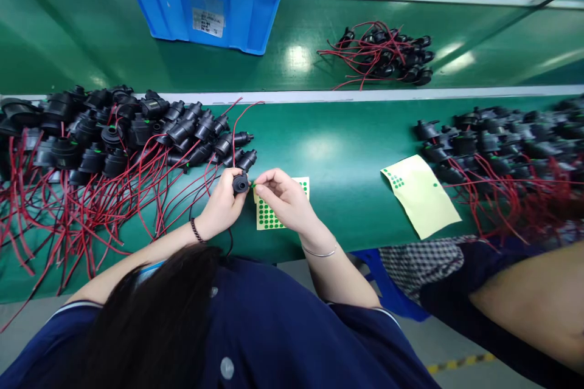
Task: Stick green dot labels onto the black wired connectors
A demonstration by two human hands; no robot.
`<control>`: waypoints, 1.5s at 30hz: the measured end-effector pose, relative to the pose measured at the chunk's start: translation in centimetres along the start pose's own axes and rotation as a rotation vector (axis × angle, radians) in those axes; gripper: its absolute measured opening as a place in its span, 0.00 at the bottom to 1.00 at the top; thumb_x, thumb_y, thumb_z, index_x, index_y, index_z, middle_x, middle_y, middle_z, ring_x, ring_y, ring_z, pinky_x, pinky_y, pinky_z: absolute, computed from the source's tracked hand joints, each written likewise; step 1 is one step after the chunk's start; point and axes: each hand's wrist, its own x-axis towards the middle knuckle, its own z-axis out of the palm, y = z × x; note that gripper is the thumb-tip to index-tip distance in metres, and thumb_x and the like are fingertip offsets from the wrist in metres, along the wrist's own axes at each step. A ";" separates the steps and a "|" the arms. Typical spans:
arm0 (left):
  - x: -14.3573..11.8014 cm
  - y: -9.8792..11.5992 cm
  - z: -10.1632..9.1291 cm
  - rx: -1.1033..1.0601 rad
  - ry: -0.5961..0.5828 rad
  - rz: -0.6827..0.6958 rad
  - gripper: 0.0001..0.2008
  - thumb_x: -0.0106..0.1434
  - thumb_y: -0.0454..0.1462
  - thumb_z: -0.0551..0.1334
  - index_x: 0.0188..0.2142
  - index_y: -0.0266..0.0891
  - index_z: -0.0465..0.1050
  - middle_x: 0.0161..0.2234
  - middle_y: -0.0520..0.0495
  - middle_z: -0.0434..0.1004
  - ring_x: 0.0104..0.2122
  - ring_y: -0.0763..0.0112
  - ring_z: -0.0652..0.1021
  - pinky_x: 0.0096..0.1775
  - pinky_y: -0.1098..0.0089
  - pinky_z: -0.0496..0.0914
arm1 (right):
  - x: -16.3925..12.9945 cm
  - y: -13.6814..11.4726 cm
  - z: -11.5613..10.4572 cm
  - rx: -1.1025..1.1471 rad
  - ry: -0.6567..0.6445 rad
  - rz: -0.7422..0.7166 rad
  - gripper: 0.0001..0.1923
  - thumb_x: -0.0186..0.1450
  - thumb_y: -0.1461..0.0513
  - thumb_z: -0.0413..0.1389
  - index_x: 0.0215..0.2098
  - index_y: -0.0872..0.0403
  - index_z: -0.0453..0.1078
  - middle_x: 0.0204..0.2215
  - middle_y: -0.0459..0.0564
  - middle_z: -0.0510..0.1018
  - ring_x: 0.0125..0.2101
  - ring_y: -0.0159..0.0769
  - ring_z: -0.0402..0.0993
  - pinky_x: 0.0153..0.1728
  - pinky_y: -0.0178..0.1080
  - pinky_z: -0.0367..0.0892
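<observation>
Part [240,183] is sitting clasped in my left hand [222,199]; just beside it, my right hand [285,199] is seemingly pinching a dot [254,185]. I'm apparently steering a stickering step; next, pressing is calling for steady aim.

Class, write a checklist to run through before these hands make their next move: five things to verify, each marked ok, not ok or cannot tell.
1. Black part held: ok, in the left hand.
2. Green dot ready: ok, at the fingertips of the right hand.
3. Held part free of other dots: cannot tell, the fingers hide much of it.
4. Sticker sheet at hand: ok, partly under the right hand, many dots left.
5. Red wire away from the right hand: ok.
</observation>
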 end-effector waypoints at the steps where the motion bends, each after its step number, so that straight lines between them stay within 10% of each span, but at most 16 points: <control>1: 0.0 -0.1 0.0 0.010 0.000 0.014 0.11 0.66 0.32 0.57 0.48 0.41 0.62 0.43 0.44 0.72 0.44 0.65 0.77 0.49 0.61 0.73 | 0.1 0.0 0.1 0.002 -0.005 0.006 0.05 0.66 0.59 0.57 0.38 0.52 0.67 0.30 0.45 0.74 0.30 0.30 0.71 0.34 0.37 0.68; 45: -0.5 -1.3 0.6 0.157 0.070 0.335 0.23 0.64 0.26 0.54 0.56 0.41 0.54 0.51 0.38 0.65 0.54 0.61 0.72 0.53 0.53 0.75 | 0.3 -0.8 0.8 0.013 0.081 0.032 0.12 0.57 0.62 0.63 0.35 0.51 0.65 0.31 0.45 0.78 0.31 0.29 0.76 0.38 0.38 0.76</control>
